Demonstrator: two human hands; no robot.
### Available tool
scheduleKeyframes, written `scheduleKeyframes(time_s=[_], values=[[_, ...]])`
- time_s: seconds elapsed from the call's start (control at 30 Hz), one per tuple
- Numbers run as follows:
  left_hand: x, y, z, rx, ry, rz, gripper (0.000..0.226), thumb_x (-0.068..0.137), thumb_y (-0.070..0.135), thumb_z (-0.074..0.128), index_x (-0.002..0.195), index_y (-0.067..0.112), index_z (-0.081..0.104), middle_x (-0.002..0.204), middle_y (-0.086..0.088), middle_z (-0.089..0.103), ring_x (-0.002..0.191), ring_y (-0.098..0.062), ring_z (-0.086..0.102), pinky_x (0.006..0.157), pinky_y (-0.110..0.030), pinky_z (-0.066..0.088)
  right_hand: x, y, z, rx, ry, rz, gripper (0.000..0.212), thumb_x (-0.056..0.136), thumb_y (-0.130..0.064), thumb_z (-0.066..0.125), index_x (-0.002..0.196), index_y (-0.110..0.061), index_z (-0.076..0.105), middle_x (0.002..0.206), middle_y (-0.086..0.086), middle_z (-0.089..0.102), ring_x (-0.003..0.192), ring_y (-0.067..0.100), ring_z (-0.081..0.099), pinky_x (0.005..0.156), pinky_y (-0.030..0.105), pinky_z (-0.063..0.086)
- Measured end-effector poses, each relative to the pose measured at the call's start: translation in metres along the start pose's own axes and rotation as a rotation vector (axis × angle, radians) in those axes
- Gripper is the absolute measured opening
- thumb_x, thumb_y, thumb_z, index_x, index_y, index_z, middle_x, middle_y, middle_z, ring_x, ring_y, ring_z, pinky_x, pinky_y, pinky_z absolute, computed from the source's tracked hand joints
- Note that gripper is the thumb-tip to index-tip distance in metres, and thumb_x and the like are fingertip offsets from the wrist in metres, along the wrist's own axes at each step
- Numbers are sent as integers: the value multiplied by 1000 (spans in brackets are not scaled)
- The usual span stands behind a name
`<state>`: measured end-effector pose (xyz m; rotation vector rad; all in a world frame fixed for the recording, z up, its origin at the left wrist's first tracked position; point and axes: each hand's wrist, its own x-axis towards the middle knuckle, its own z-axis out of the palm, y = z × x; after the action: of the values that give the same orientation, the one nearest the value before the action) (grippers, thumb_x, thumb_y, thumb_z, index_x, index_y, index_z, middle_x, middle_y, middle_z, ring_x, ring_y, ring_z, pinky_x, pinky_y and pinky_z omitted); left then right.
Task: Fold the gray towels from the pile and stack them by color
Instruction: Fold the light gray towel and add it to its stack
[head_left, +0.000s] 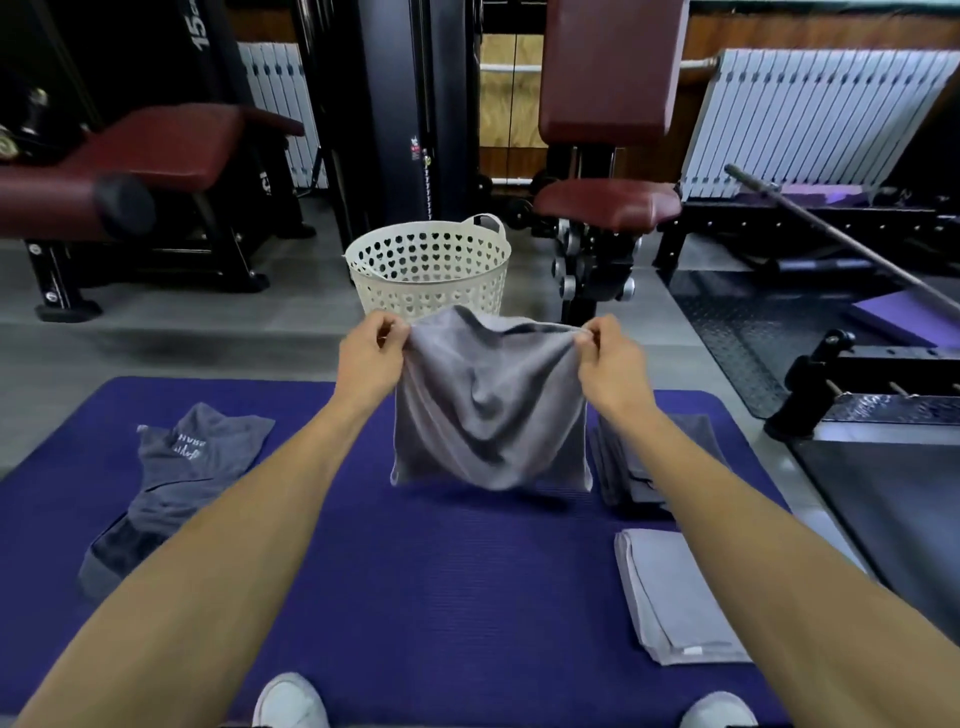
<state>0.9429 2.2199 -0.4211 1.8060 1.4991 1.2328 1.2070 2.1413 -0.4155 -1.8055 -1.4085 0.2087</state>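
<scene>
Light gray towel (488, 410) hangs doubled between the left hand (366, 358) and right hand (613, 361), each pinching a top corner, likely to square its edges above the purple mat (415, 571) below.

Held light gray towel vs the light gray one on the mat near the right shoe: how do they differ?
The held towel hangs in the air, pinched at its top corners by the left hand and right hand; the folded towel lies flat on the purple mat. The held towel is slack and rumpled, sagging in the middle; the folded towel is a neat narrow rectangle. Both are light gray.
</scene>
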Motion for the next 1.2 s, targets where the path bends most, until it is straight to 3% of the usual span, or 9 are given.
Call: scheduleKeyframes(time_s=[0.1, 0.27, 0.53, 0.7, 0.8, 0.9, 1.0, 1.1, 1.2], values=[[-9, -22, -8, 69, -44, -16, 16, 100, 18, 52, 92, 8, 61, 83, 2, 61, 74, -11, 52, 63, -18, 39, -15, 9, 9, 19, -85, -3, 18, 105, -25, 38, 106, -10, 48, 86, 6, 58, 77, 25, 53, 64, 35, 38], [-65, -84, 1, 170, -212, -151, 16, 97, 14, 50, 86, 5, 58, 80, 0, 60, 70, -15, 50, 59, -23, 37, -81, 62, 37, -30, -295, 204, 15, 104, -21, 38, 96, -11, 46, 88, 14, 61, 76, 29, 54, 60, 36, 39], [-185, -159, 8, 448, -511, -194, 22, 102, 29, 38, 89, 13, 47, 79, -10, 60, 74, -28, 54, 68, -44, 47, -201, 130, 55, -180, -507, 459, 25, 100, -19, 42, 95, -2, 60, 96, 15, 64, 108, 34, 56, 78, 32, 41], [-216, -178, 23, 394, -571, -244, 19, 102, 31, 40, 93, 16, 49, 83, -8, 61, 78, -28, 56, 71, -41, 46, -238, 151, 65, -143, -541, 511, 24, 101, -20, 44, 103, -2, 58, 102, 13, 63, 101, 31, 57, 80, 34, 42], [-223, -185, 40, 350, -568, -275, 20, 103, 30, 41, 94, 14, 49, 82, -8, 61, 77, -27, 55, 69, -39, 44, -245, 162, 71, -57, -528, 541, 19, 101, -24, 48, 101, -8, 58, 96, 6, 61, 90, 25, 56, 72, 29, 35], [-224, -195, 64, 332, -642, -296, 19, 103, 28, 42, 92, 14, 49, 70, -1, 55, 68, -21, 50, 58, -33, 37, -248, 181, 78, 55, -468, 582, 13, 99, -27, 55, 96, -15, 60, 88, 3, 63, 77, 19, 56, 64, 26, 39], [-223, -200, 83, 335, -690, -306, 20, 103, 28, 42, 93, 13, 49, 68, 0, 54, 66, -20, 50, 56, -31, 36, -249, 190, 82, 121, -435, 568, 9, 96, -26, 61, 92, -19, 63, 76, -3, 61, 66, 13, 53, 66, 24, 41], [-220, -206, 104, 545, -778, -258, 21, 103, 32, 41, 102, 13, 49, 84, -6, 62, 83, -28, 57, 62, -35, 39, -244, 195, 88, 146, -470, 518, 9, 96, -23, 62, 94, -15, 66, 73, -2, 60, 63, 9, 51, 66, 21, 41], [-222, -197, 125, 688, -830, -102, 30, 99, 30, 49, 125, 14, 52, 120, -9, 60, 113, -31, 54, 89, -42, 46, -236, 192, 93, 208, -575, 458, 10, 98, -21, 60, 90, -20, 67, 78, 7, 64, 65, 11, 52, 66, 21, 42]])
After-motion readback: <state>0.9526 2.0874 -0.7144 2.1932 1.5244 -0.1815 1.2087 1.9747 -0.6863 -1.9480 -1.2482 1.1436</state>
